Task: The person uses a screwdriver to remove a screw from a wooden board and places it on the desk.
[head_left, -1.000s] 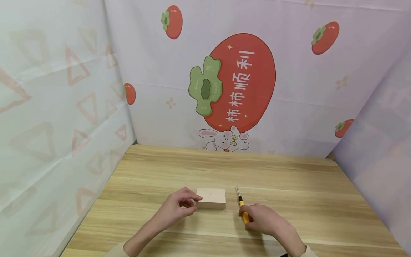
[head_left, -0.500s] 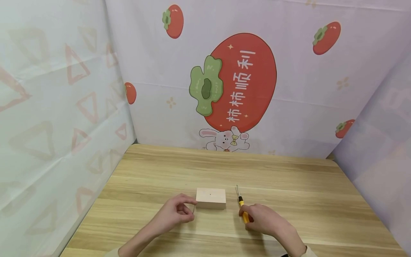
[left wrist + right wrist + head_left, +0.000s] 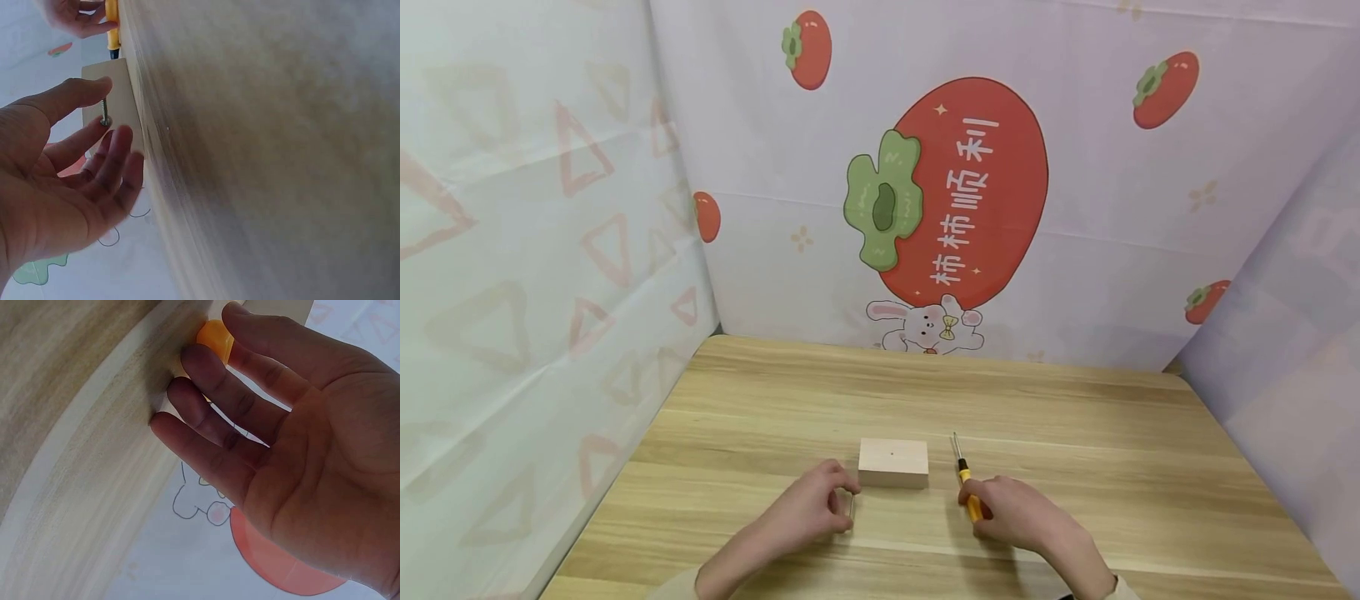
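Between the thumb and index finger of my left hand, a small metal screw is pinched. The left wrist view shows its threaded shank at the thumb and its head at the index finger. Just beyond that hand, a pale rectangular wooden block lies flat on the table, a small dark hole in its top. To the right of the block, my right hand holds the yellow handle of a screwdriver. Its metal shaft points away from me, apart from the block. Fingers hide part of the handle.
The wood-grain table carries the block. A printed cloth wall rises behind it, with further cloth walls at left and right.
My left hand has drawn back from the block's left side toward me, and the screw in its fingers has come into view. My right hand and the screwdriver have stayed put.
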The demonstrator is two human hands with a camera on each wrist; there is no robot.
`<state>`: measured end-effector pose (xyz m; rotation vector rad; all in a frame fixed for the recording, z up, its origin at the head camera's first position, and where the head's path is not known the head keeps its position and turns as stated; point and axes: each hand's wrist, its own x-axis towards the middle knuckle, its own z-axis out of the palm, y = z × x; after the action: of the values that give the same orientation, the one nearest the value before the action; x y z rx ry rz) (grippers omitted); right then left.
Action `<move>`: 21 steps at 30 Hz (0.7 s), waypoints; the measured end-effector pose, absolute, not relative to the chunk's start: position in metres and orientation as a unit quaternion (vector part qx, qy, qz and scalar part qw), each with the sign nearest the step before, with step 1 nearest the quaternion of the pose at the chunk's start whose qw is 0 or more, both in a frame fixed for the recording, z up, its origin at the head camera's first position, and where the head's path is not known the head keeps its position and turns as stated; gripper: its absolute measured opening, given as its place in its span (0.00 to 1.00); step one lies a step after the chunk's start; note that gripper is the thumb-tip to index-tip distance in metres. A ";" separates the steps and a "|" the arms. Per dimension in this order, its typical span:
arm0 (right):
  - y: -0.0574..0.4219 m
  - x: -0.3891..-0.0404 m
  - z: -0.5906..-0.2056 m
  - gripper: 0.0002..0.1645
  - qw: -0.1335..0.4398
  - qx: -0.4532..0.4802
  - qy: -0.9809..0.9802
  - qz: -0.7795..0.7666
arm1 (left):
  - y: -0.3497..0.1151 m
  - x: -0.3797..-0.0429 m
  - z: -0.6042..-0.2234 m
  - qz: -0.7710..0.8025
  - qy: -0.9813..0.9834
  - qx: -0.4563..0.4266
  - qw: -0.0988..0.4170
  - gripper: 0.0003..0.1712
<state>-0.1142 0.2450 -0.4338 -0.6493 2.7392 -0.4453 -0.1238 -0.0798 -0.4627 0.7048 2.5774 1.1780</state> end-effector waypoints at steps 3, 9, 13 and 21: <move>0.245 -0.115 -0.434 0.16 0.148 -0.224 0.951 -0.155 | -0.077 -0.123 -0.462 0.313 0.915 0.243 0.078 0.22; 0.244 -0.114 -0.435 0.16 0.148 -0.226 0.950 -0.156 | -0.076 -0.125 -0.464 0.232 0.938 0.253 0.043 0.21; 0.245 -0.114 -0.434 0.16 0.144 -0.230 0.950 -0.156 | -0.077 -0.129 -0.465 0.230 0.937 0.257 0.047 0.21; 0.246 -0.113 -0.433 0.17 0.141 -0.219 0.953 -0.154 | -0.081 -0.136 -0.464 0.241 0.935 0.252 0.065 0.25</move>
<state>-0.1128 0.2459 -0.4331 -0.6325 2.7524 -0.4461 -0.1355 -0.0807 -0.4643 0.7605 2.8211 0.7264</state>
